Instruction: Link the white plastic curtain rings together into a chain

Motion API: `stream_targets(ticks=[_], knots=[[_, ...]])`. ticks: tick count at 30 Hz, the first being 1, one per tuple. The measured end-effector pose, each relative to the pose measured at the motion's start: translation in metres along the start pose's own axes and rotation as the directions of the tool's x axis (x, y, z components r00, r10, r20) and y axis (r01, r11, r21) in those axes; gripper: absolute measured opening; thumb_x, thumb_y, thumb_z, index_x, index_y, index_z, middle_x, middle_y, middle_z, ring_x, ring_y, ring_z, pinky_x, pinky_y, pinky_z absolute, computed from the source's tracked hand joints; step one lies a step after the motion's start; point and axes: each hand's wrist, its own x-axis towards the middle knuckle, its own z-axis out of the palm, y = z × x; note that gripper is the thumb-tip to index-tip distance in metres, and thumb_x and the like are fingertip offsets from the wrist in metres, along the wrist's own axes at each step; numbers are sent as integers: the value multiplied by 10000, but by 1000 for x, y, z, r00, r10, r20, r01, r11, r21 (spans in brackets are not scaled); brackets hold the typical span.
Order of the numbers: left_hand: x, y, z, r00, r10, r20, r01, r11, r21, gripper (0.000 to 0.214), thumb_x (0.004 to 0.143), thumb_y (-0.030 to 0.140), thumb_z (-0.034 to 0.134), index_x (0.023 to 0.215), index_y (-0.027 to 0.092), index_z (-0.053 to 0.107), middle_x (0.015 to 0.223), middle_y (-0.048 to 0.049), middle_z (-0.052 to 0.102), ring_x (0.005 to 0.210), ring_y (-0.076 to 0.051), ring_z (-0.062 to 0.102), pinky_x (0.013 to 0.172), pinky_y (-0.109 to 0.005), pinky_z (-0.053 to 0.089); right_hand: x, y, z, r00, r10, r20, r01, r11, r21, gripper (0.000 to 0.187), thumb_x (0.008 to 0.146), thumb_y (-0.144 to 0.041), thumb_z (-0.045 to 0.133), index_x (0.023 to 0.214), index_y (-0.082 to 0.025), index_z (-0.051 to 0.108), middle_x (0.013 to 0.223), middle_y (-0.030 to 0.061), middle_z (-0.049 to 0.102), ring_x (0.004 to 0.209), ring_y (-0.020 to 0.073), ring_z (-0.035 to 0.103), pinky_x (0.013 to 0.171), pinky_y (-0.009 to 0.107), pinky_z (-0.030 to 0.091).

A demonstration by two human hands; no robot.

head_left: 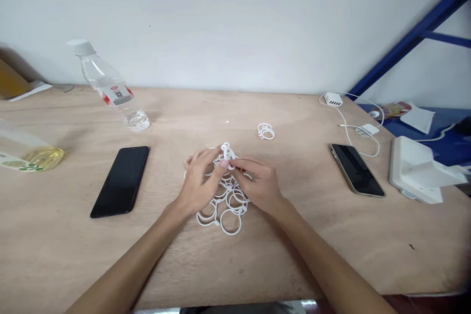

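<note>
A heap of several white plastic rings lies on the wooden table in front of me. Above the heap's far end my left hand and my right hand meet. Both pinch one white ring between thumbs and fingertips, holding it a little above the pile. A small separate cluster of white rings lies farther back, to the right of my hands.
A black phone lies to the left, a second phone to the right. A clear water bottle stands at the back left, a yellowish container at the left edge. White chargers with cables and a white box are at the right.
</note>
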Motion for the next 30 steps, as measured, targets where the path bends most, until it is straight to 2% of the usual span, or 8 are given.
stream_targets(ticks=[3,6,8,10,13,18,25,30], knots=[[1,2,0,998,3,63,13,965,-261,382,927,443,468,1125,188,672,1130,-90,677,1076,-238,582,981,-382,396,-3,-4,6,997,79,11,-80,989,122,139,818,-167,621,847,-224,744,883,37,744,792,168,677,720,297,535],[0,3,0,997,-9,83,39,927,-374,335,915,417,505,1042,168,689,1025,-82,692,974,-215,618,888,-328,458,-2,-7,3,959,255,122,-280,918,280,76,766,-235,685,798,-221,752,760,25,730,693,167,649,635,300,521],[0,3,0,1000,-10,14,13,944,-330,298,909,394,521,991,167,694,966,-71,691,928,-205,620,851,-319,468,1,-7,-2,896,385,221,-443,801,402,112,721,-280,729,808,-217,758,725,19,723,653,163,637,599,296,514],[0,2,0,997,30,-75,-47,970,-238,256,888,367,556,975,170,695,945,-66,691,916,-202,616,847,-322,469,5,-4,-8,859,464,215,-508,723,469,149,701,-311,746,810,-211,761,698,15,713,627,153,624,590,289,507],[-1,-1,2,982,143,-127,-158,981,-115,254,855,311,603,1050,172,685,954,-74,700,899,-198,619,839,-333,481,8,0,-13,856,500,131,-492,711,503,157,738,-345,722,779,-198,760,653,9,682,580,121,583,586,272,480],[-4,-3,6,948,308,-84,-309,951,-8,268,854,264,592,1087,165,683,960,-94,701,907,-200,615,846,-347,484,8,1,-10,837,505,210,-519,610,598,161,763,-366,715,848,-239,764,714,-7,683,626,104,576,602,246,464],[0,5,-3,979,145,143,-114,971,-208,344,950,337,422,869,175,715,775,-40,669,755,-169,593,732,-287,461,8,-2,-9,804,511,305,-572,524,631,238,757,-397,713,658,-180,709,641,-3,636,579,99,545,569,238,443],[2,6,-6,985,49,163,-6,967,-255,420,945,414,390,818,173,710,758,-37,670,724,-177,580,696,-289,463,9,-5,-9,778,527,342,-597,449,665,289,748,-420,716,608,-170,679,623,3,627,556,99,545,536,235,433]])
